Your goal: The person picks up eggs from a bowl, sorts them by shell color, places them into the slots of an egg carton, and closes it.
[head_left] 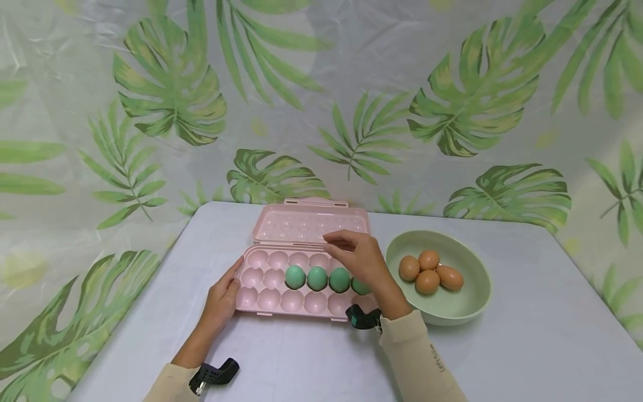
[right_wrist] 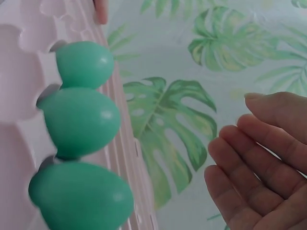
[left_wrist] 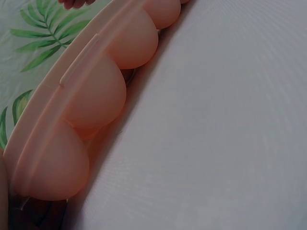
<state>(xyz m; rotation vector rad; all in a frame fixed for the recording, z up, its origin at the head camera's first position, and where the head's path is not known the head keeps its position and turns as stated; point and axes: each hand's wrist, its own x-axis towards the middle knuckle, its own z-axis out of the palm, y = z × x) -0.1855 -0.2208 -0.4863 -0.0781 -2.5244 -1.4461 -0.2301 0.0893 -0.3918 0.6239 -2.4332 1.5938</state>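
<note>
A pink egg carton (head_left: 261, 306) lies with its lid (head_left: 311, 221) raised at the back. Several green eggs (head_left: 317, 278) sit side by side in its middle row, toward the right. My left hand (head_left: 221, 298) grips the carton's left edge; the left wrist view mostly shows the rounded cups (left_wrist: 98, 93) from outside. Above the carton's right half hovers my right hand (head_left: 363, 258), holding nothing, its fingers loosely bent. The right wrist view shows the bare palm and fingers (right_wrist: 261, 167) apart from the green eggs (right_wrist: 81, 122). My right hand partly covers the rightmost egg.
To the right of the carton stands a pale green bowl (head_left: 469, 298) with several brown eggs (head_left: 427, 282) in it. A white cloth (head_left: 296, 363) covers the table. Behind hangs a leaf-patterned sheet (head_left: 351, 72). Each wrist wears a black camera band (head_left: 213, 374).
</note>
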